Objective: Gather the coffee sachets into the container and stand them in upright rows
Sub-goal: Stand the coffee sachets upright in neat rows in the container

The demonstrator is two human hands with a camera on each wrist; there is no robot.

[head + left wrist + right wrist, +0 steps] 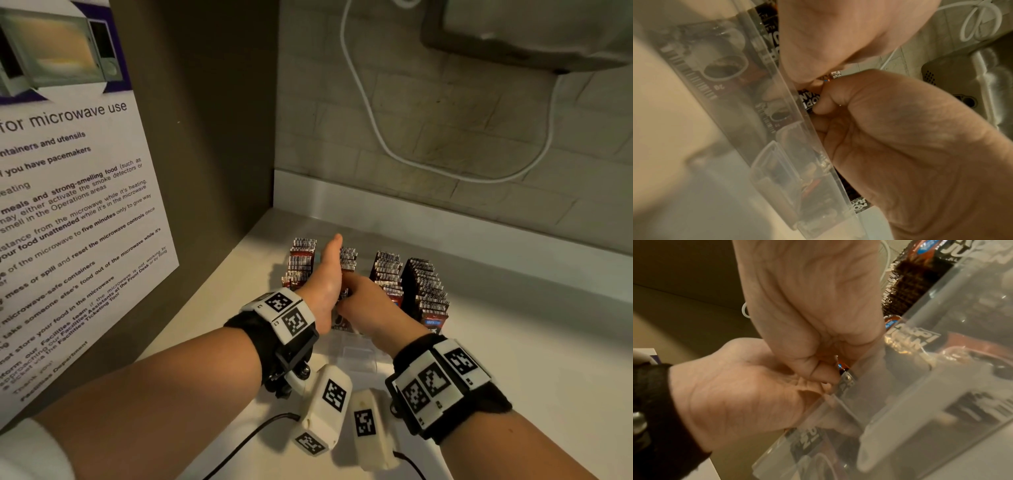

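A clear plastic container (356, 349) stands on the pale counter, with several rows of coffee sachets (426, 291) upright in it. My left hand (329, 270) reaches in between the two left rows, held flat and edge-on with the thumb pointing forward. Its fingers go down behind the container wall (941, 386) and are hidden. My right hand (363, 301) is curled beside it over the second row. In the left wrist view the right hand (900, 129) grips black sachets (807, 102) just inside the wall (764, 113). The right wrist view shows the fist (813, 305) above the left palm (735, 394).
A dark side panel with a microwave-use poster (68, 205) closes off the left. A white cable (376, 137) loops down the tiled back wall from an appliance (531, 31) overhead. The counter (548, 359) stretches right, and a steel sink (972, 73) lies beyond.
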